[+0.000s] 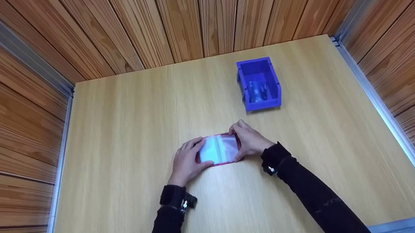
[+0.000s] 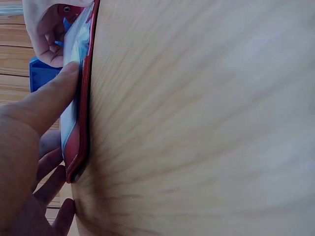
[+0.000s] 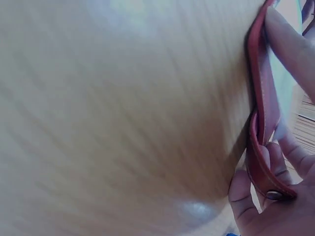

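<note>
A red leather card wallet (image 1: 217, 165) with clear plastic sleeves (image 1: 211, 151) lies open on the table between the two hands. My left hand (image 1: 187, 163) holds its left end, the thumb on the near edge of the sleeves and the fingers round the far side. At the right end, my right hand (image 1: 250, 141) grips the wallet with its thumb on the near edge. In the right wrist view a red strap (image 3: 259, 164) with a metal snap (image 3: 274, 195) loops out by the right fingers. What the sleeves hold is lost in glare.
Beyond the right hand stands a blue plastic bin (image 1: 263, 105) with small, clear, shiny items (image 1: 255, 91) inside, too indistinct to name. The wooden tabletop (image 1: 129, 140) is bordered by plank walls (image 1: 182, 19) and metal rails (image 1: 388, 113).
</note>
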Available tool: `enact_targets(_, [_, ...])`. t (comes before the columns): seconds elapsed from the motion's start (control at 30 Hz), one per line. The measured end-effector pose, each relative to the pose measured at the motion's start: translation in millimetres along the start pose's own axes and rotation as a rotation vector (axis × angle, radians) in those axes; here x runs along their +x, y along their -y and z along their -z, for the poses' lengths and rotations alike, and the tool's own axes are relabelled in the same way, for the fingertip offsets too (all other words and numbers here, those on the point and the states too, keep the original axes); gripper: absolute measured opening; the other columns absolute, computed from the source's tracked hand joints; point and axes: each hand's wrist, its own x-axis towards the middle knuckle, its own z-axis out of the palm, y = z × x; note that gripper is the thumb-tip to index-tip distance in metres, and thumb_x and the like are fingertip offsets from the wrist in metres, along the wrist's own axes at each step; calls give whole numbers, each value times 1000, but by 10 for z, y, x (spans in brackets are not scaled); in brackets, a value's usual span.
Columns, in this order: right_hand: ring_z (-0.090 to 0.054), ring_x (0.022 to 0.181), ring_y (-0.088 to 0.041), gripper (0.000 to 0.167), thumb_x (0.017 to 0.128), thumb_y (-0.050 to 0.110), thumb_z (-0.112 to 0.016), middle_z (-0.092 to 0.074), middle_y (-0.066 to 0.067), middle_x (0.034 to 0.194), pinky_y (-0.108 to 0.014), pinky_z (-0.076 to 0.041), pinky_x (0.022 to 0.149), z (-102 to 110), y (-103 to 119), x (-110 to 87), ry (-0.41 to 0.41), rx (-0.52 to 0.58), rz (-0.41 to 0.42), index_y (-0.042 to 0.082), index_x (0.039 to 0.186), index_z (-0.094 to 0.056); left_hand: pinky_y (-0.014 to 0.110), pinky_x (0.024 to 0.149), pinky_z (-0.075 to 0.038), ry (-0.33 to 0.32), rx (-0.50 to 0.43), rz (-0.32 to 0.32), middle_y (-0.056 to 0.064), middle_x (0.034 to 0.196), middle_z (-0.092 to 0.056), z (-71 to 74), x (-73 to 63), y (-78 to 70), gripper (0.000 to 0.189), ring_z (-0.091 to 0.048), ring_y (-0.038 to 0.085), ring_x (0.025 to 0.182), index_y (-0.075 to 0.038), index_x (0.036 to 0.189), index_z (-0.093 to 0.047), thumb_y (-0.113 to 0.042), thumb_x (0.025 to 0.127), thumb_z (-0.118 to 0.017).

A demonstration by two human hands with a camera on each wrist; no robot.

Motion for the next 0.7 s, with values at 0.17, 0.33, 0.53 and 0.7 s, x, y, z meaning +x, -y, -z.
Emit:
enact_targets(0.17, [-53, 111, -31, 83, 50, 17, -104, -50, -11, 116, -47, -49, 105, -24, 11, -1, -16, 8, -12, 5, 116, -56, 56, 122, -32, -2, -15, -4, 6, 158, -48, 5, -7, 6, 83, -41, 30, 149, -16, 155, -49, -50, 86, -81])
enact_targets(0.33, [-53, 108, -30, 83, 51, 20, -104, -56, -8, 109, -50, -45, 103, -33, 9, -7, -21, -30, -19, 7, 118, -57, 54, 123, -30, -3, -13, -5, 5, 159, -48, 4, -10, 19, 84, -40, 29, 149, -17, 156, -48, -50, 86, -81])
enact_targets(0.53, [-54, 99, -26, 79, 53, 22, -103, -62, -2, 97, -48, -42, 102, -39, 13, -30, -33, -28, -61, 8, 117, -58, 57, 121, -33, -12, -18, -21, 6, 158, -49, 1, -12, 19, 84, -42, 31, 148, -16, 155, -50, -50, 86, -81])
enact_targets(0.7, [-59, 94, -25, 71, 61, 18, -100, -70, 2, 86, -47, -39, 103, -59, 9, -62, -116, 37, -53, 7, 118, -58, 56, 121, -33, -10, -12, -14, 6, 158, -49, -3, -11, 17, 84, -41, 30, 148, -16, 155, -49, -51, 85, -81])
